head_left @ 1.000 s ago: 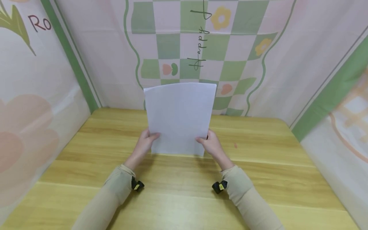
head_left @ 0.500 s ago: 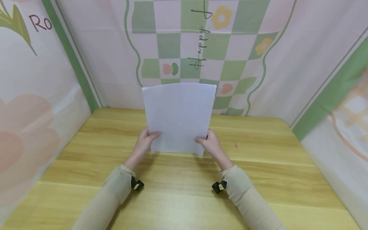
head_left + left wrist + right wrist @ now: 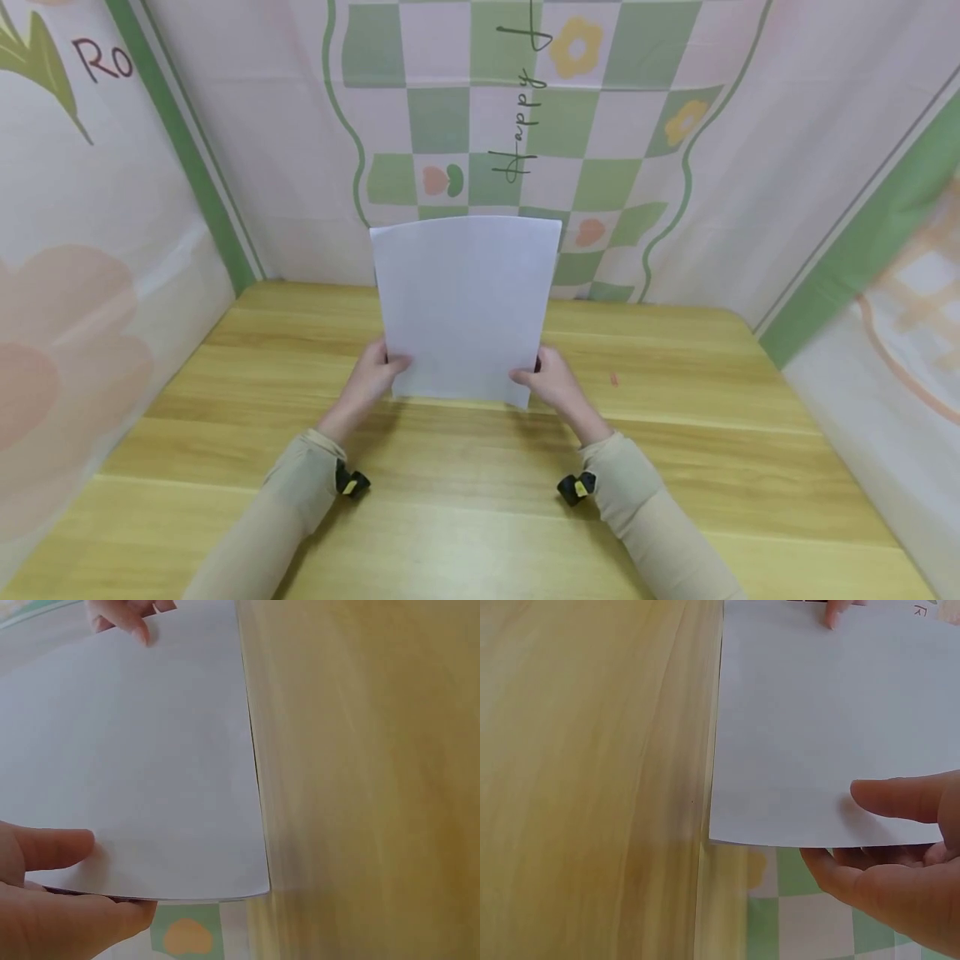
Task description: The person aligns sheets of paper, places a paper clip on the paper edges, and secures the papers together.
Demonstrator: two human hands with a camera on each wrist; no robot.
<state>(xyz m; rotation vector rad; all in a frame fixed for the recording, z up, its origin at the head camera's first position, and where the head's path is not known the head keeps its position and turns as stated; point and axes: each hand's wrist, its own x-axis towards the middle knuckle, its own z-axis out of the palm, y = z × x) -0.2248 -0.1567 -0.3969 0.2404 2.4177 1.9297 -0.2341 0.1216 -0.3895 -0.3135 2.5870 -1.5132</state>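
Blank white paper (image 3: 465, 300) is held up in front of me, leaning back, its top edge bowed slightly upward. Its lower edge is close over the wooden table. At the lower left side, my left hand (image 3: 372, 372) pinches it, the thumb (image 3: 64, 847) lying on the front face and the fingers behind. My right hand (image 3: 553, 382) grips the opposite side at about the same height; its thumb (image 3: 900, 796) presses the front, with the other fingers curled behind the sheet. The back of the paper is hidden in the head view.
The wooden table (image 3: 465, 500) reaches to a back curtain (image 3: 435, 117) with green checks and flowers. Printed cloth also hangs at the left and right sides. A small reddish mark (image 3: 614, 379) shows on the tabletop right of my right hand. Both wrists carry small black cameras.
Both hands have shifted slightly down along the paper's sides, thumbs now lower on the front. The paper has moved a touch to the left and stays held up.
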